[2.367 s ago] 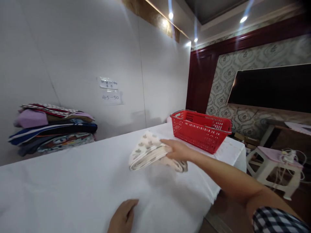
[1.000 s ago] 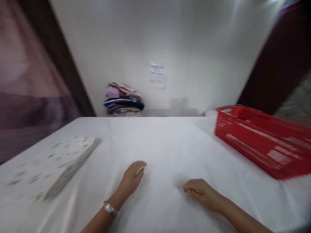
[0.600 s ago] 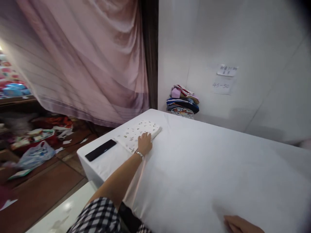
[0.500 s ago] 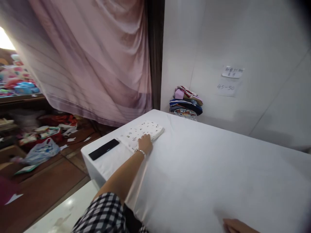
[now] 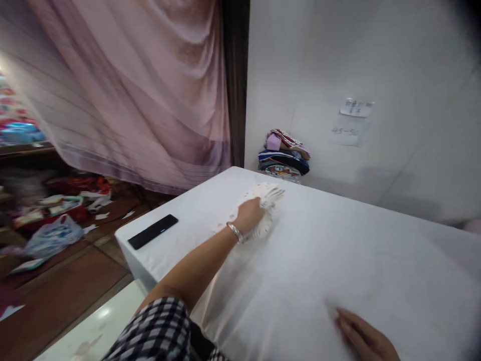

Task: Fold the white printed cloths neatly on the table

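My left hand (image 5: pixel 248 215), with a silver bracelet at the wrist, is closed on a folded white cloth (image 5: pixel 271 193) with a small dark print. The cloth's layered edges bunch up and fan out past my fingers; my hand covers its middle, so I cannot tell what kind of item it is. Low at the right, my right hand (image 5: pixel 366 335) hovers over or rests on the white-covered table (image 5: pixel 319 250), slightly blurred. Its fingers are loosely stretched, and nothing shows in them.
A flat black object (image 5: pixel 153 231) lies near the table's left corner. Folded clothes (image 5: pixel 284 155) are stacked behind the far edge by the wall, where paper notes (image 5: pixel 349 123) hang. A pink curtain (image 5: pixel 169 100) hangs at the left, above a cluttered floor with a plastic bag (image 5: pixel 54 236).
My left hand has moved right and away from me, dragging the cloth, which was lying flat and is now bunched. My right hand has come further into view.
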### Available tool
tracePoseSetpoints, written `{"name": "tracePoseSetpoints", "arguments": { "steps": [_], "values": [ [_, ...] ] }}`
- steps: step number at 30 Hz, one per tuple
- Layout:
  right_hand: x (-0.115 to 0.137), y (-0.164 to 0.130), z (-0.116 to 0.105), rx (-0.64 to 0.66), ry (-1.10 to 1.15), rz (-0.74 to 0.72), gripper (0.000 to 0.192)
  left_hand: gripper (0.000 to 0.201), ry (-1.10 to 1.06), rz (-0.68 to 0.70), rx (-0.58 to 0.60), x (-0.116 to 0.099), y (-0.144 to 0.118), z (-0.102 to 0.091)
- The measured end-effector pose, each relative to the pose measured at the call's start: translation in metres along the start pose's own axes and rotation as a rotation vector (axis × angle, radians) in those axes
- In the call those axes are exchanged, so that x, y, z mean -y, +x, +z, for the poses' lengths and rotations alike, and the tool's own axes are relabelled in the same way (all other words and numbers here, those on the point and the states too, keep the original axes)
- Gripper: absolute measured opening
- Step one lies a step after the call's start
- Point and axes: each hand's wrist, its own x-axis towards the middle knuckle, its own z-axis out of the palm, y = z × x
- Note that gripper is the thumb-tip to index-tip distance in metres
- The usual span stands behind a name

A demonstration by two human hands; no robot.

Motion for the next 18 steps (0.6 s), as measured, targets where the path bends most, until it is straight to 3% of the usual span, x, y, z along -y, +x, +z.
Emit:
{"name": "tracePoseSetpoints", "arguments": {
  "steps": [2, 4, 5, 7, 9, 11, 14, 15, 18],
  "values": [
    [0.026, -0.002, -0.002, -0.039, 0.263, 0.140, 0.044, 0.031, -0.159, 0.280, 0.109, -0.044, -0.036, 0.026],
    [0.047, -0.002, -0.004, -0.083, 0.592, 0.191, 0.055, 0.030, -0.287, 0.513, 0.260, -0.079, -0.074, 0.054],
    [0.054, -0.001, -0.005, -0.072, 0.683, 0.202, 0.056, 0.028, -0.303, 0.571, 0.330, -0.092, -0.091, 0.067],
    [0.059, 0.002, -0.007, -0.064, 0.762, 0.181, 0.048, 0.022, -0.309, 0.650, 0.348, -0.108, -0.115, 0.085],
    [0.055, 0.004, -0.008, -0.123, 0.768, 0.162, 0.037, 0.019, -0.342, 0.639, 0.358, -0.117, -0.122, 0.092],
    [0.049, 0.003, -0.010, -0.170, 0.746, 0.164, 0.034, 0.019, -0.435, 0.563, 0.448, -0.123, -0.113, 0.087],
    [0.043, 0.001, -0.012, -0.144, 0.735, 0.110, 0.037, 0.027, -0.687, 0.423, 0.564, -0.124, -0.075, 0.056],
    [0.042, 0.001, -0.013, -0.126, 0.730, 0.076, 0.037, 0.030, -0.787, 0.375, 0.540, -0.121, -0.057, 0.041],
    [0.044, -0.001, -0.015, -0.077, 0.692, 0.014, 0.038, 0.040, -1.133, 0.240, 0.172, -0.097, 0.005, 0.000]
  ]
}}
